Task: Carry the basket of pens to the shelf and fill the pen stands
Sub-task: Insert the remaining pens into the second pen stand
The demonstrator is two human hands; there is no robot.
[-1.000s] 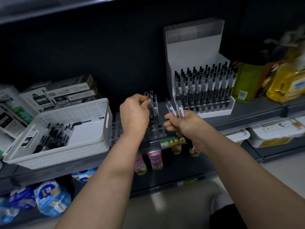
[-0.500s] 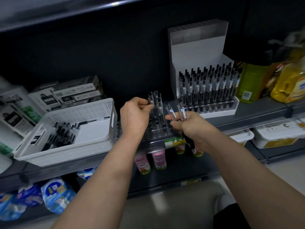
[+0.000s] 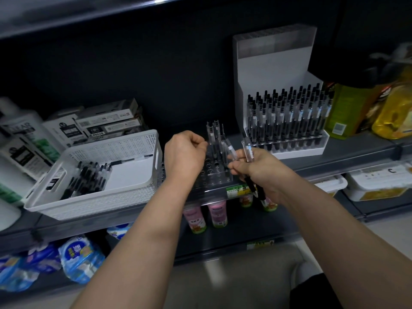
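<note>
The grey shelf (image 3: 356, 152) is pretty loaded: a white basket (image 3: 100, 204) is parked left, a clear pen stand (image 3: 214, 175) set just beside it, then a white pen stand (image 3: 276, 70). Boxes (image 3: 107, 121) are stacked behind, bottles (image 3: 343, 112) far right.

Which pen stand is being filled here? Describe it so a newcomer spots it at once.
On the dark shelf, between the white basket and the tall, fully stocked white display, sits a low clear stand. Unlike that neighbour, it holds only a few pens at the back, most holes empty.
</note>
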